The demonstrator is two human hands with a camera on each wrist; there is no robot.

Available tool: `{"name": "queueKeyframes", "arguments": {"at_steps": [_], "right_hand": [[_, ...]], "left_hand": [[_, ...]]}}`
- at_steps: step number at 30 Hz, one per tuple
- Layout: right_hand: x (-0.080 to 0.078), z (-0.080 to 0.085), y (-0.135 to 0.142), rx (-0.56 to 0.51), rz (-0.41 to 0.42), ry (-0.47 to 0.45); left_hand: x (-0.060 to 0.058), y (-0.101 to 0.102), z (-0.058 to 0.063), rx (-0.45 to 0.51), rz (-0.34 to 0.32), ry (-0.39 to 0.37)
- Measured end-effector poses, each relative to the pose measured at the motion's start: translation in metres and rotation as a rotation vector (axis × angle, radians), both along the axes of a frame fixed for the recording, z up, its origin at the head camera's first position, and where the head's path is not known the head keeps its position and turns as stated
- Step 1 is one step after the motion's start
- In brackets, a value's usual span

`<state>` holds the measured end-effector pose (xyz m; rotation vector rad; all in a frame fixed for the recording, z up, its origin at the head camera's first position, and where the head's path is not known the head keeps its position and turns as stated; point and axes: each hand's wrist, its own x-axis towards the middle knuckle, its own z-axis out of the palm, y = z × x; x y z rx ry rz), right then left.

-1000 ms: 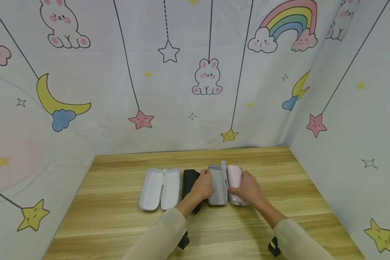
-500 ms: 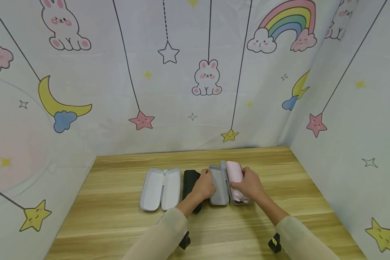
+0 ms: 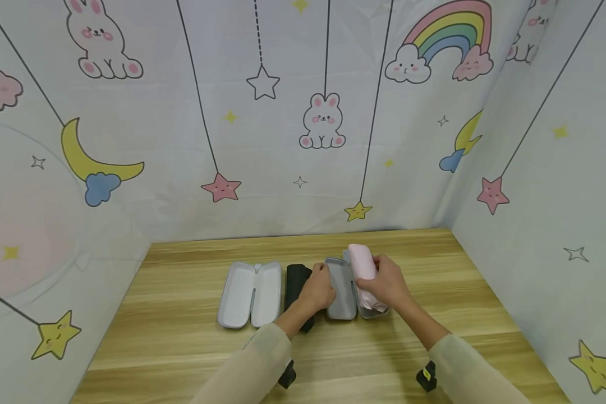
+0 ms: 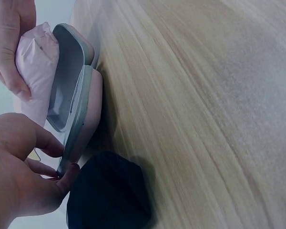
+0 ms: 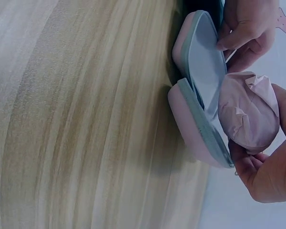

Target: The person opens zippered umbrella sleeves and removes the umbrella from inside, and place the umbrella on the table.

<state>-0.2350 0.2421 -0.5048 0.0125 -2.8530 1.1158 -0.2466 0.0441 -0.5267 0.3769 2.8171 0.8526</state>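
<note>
My right hand (image 3: pixel 391 283) grips a pink folded umbrella (image 3: pixel 362 261), fingers and thumb on either side. The umbrella is raised and tilted over the right half of an open hard case (image 3: pixel 340 289), pink outside and grey inside. In the right wrist view the crumpled end of the umbrella (image 5: pixel 248 112) shows above the case's shell (image 5: pixel 193 126). My left hand (image 3: pixel 317 289) pinches the rim of the left half, plainly visible in the left wrist view (image 4: pixel 78 126). Beneath my left hand lies a black folded bundle (image 3: pixel 295 286), partly hidden by the wrist.
A second open case (image 3: pixel 238 294), white inside, lies to the left of the black bundle. The wooden tabletop (image 3: pixel 171 359) meets a patterned cloth wall (image 3: pixel 283 213) at the back, with cloth walls at both sides too.
My right hand has lifted the pink umbrella out of the case's right half, up and slightly left, tilting it. The left hand has stayed on the case rim.
</note>
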Motion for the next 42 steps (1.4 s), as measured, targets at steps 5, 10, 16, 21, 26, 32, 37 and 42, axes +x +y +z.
{"name": "queueKeyframes", "arguments": {"at_steps": [5, 10, 16, 21, 26, 32, 37, 42], "right_hand": [[-0.001, 0.007, -0.002, -0.008, 0.004, 0.009], [0.0, 0.013, -0.004, 0.006, -0.002, 0.004], [0.001, 0.019, -0.003, 0.014, -0.014, 0.002], [0.002, 0.021, 0.001, 0.018, -0.009, 0.013], [0.002, 0.02, 0.008, 0.035, -0.006, 0.018], [0.003, 0.02, 0.016, 0.056, 0.005, 0.039], [0.002, 0.02, 0.024, 0.077, 0.012, 0.056], [0.0, 0.02, 0.032, 0.086, 0.005, 0.049]], "left_hand": [[0.0, 0.0, 0.001, 0.017, 0.012, -0.001], [0.001, 0.0, 0.0, 0.036, 0.017, -0.014], [0.002, 0.001, 0.002, 0.038, 0.013, -0.015], [0.003, 0.0, 0.004, 0.033, 0.012, -0.015], [0.002, -0.001, 0.004, 0.029, 0.003, -0.026], [0.0, -0.001, 0.001, 0.03, 0.001, -0.034], [-0.001, -0.001, -0.002, 0.033, -0.007, -0.044], [-0.001, -0.002, -0.001, 0.032, -0.014, -0.043]]}}
